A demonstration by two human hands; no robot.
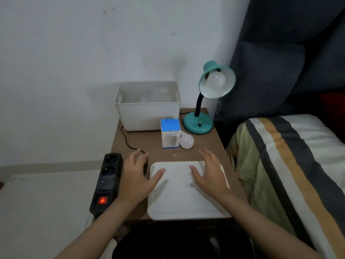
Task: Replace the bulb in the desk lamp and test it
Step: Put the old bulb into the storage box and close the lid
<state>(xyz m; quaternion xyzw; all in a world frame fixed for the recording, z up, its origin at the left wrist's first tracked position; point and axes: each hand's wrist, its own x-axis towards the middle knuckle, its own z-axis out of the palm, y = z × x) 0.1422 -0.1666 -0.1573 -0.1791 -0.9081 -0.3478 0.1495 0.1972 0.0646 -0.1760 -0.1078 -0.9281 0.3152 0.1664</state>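
Note:
A teal desk lamp [198,124] stands at the back right of the small wooden table [134,139], its shade tilted toward me with a white bulb [216,80] screwed in and unlit. A loose white bulb [186,142] lies on the table beside a blue and white bulb box [170,133]. My left hand [137,173] hovers open at the left edge of a white tray [179,200]. Over the tray's right part my right hand [210,173] is spread open. Neither hand holds anything.
A white plastic bin [147,111] stands at the back against the wall. A black power strip [107,182] with a lit red switch lies along the table's left edge, and a black cord [127,141] runs to it. A striped bed [291,165] borders the right side.

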